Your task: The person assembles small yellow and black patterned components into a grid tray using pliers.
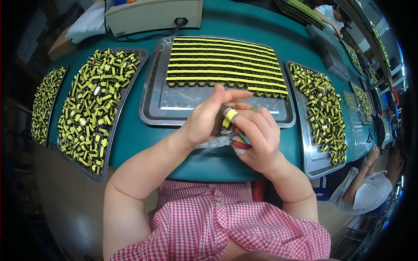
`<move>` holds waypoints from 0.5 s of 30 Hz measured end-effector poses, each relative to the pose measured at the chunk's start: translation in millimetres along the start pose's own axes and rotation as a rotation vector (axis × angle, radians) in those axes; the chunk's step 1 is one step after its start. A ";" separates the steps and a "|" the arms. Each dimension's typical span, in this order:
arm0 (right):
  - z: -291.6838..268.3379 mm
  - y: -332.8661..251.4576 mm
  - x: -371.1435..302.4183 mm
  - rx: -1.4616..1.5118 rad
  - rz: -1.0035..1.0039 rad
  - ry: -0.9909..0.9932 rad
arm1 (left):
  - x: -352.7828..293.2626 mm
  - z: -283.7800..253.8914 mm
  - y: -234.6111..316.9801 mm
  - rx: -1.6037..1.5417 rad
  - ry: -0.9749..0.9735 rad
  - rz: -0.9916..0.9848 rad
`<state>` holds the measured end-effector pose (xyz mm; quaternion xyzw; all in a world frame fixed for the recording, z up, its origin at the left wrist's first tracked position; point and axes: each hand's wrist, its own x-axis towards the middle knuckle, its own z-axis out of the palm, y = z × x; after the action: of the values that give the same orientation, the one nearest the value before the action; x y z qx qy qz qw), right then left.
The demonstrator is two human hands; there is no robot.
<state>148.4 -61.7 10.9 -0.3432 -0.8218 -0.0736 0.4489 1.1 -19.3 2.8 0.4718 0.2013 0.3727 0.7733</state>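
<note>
My left hand [203, 116] is raised over the table's near edge, thumb up and its visible fingers stretched to the right; its lower fingers are hidden. My right hand [262, 138] is closed close beside it. Between them is a small yellow-banded component [230, 115] with thin pins, at the right index fingertip and near the left palm. The right fingers also close round a tool with a red part [241, 144], whose kind I cannot make out. A piece of clear plastic [213, 142] shows under the hands. Beyond them, a metal tray [163, 106] holds neat rows of yellow-banded components [226, 65].
Heaped loose components fill a left tray [114, 143], another at the far left [48, 104] and a right tray [310, 161]. A beige box with a cable [152, 17] stands behind. Co-workers sit at the right [372, 191] and far right [328, 16].
</note>
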 end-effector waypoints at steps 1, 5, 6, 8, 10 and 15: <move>0.1 -0.1 0.0 -0.004 0.001 -0.003 | 0.4 -1.2 -1.4 -0.007 0.006 -0.008; 2.4 0.8 -0.3 -0.004 -0.005 -0.010 | 1.2 -4.3 -4.9 -0.011 0.013 0.001; 3.1 0.4 -0.1 0.003 0.002 -0.015 | 1.6 -5.6 -6.1 0.052 0.013 0.010; 4.6 0.0 0.0 0.010 0.006 -0.022 | 1.2 -5.7 -6.0 0.115 0.014 0.021; 5.1 -0.4 -1.0 0.008 0.022 -0.034 | -0.3 -1.8 -4.9 0.067 0.067 -0.025; 4.8 -4.9 -0.3 0.025 0.062 -0.045 | -1.4 3.0 -2.6 0.082 0.111 -0.034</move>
<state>142.1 -63.5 8.8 -0.3642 -0.8217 -0.0416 0.4365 3.2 -22.9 1.9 0.4780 0.2673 0.3765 0.7472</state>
